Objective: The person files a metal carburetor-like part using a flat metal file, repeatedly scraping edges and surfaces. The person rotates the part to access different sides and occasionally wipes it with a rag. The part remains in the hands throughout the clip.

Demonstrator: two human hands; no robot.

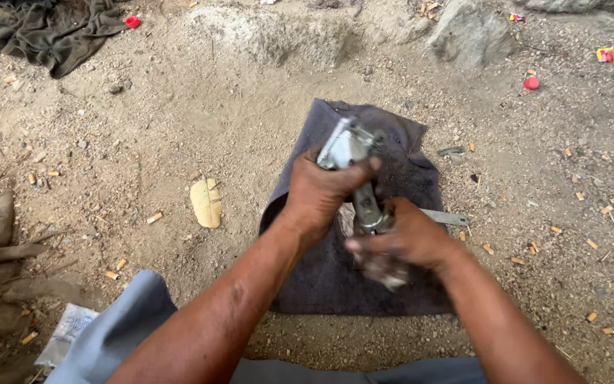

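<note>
Both hands, left hand and right hand, grip a grey, grimy metal part (fingers wrapped tight).

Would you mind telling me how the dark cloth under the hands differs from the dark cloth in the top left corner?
The cloth under the hands lies spread fairly flat, while the corner cloth is crumpled in folds. The first looks greyish purple, the second more olive-black. The left hand and right hand hold a metal part over the first; nothing is held over the second. Both lie on sandy ground.
</note>
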